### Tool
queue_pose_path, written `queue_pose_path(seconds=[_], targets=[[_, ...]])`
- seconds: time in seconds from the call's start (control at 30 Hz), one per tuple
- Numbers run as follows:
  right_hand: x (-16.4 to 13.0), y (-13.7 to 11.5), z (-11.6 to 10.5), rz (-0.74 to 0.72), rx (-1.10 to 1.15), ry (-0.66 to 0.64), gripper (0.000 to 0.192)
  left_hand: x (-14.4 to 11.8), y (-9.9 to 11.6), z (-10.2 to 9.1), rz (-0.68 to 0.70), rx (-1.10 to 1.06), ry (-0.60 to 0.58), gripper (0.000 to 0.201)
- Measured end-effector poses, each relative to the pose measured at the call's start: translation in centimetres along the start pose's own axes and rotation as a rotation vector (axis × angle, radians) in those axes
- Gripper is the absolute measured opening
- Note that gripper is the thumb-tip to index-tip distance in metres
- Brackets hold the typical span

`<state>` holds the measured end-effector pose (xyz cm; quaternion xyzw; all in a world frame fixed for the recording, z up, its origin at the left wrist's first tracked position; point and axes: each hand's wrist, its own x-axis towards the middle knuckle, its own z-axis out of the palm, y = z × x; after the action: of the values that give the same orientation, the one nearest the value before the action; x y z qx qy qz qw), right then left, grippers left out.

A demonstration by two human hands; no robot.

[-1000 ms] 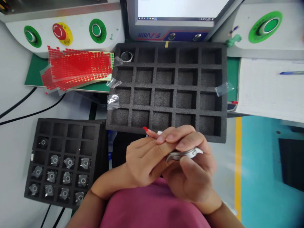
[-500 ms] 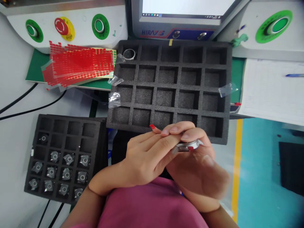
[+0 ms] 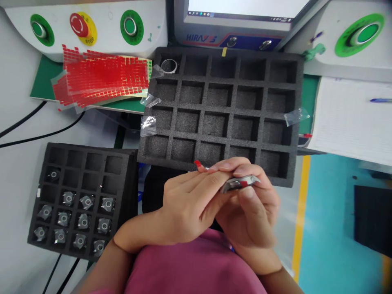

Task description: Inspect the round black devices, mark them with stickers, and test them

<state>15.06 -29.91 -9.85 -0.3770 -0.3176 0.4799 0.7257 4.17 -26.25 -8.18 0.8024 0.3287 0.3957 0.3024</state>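
Note:
Both hands meet in front of my chest around a silver watch case with a red patch on its side. My left hand is closed on the case's left end, its fingers covering much of it. My right hand grips the right end, the thumb against the near side and the fingers behind. A small red strip sticks up beyond the left fingers; what holds it is hidden. Just past the hands lies a dark foam tray, with one round watch case in its far left compartment.
Lower left, another foam tray holds several film-wrapped watch parts. Red sticker sheets lie beneath a panel with green buttons and a red stop button. A monitor stands behind; paper with a pen lies right.
My right thumb has come up against the near side of the watch case, and the case has tilted slightly. The left hand stays nearly still. The view has shifted a little.

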Motion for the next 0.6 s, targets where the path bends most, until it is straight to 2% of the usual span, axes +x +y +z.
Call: queue_pose_path(seconds=[0.27, 0.4, 0.6], targets=[[0.20, -0.61, -0.52, 0.062, 0.049, -0.053, 0.012, 0.12, -0.33, 0.02, 0.159, 0.133, 0.036, 0.020], [0.38, -0.60, -0.41, 0.121, 0.112, -0.007, 0.006, 0.08, -0.54, 0.22, 0.170, 0.199, 0.042, 0.021], [0.35, -0.50, -0.12, 0.147, 0.118, -0.010, 0.004, -0.15, -0.79, 0.08, 0.238, 0.286, 0.072, 0.023]])
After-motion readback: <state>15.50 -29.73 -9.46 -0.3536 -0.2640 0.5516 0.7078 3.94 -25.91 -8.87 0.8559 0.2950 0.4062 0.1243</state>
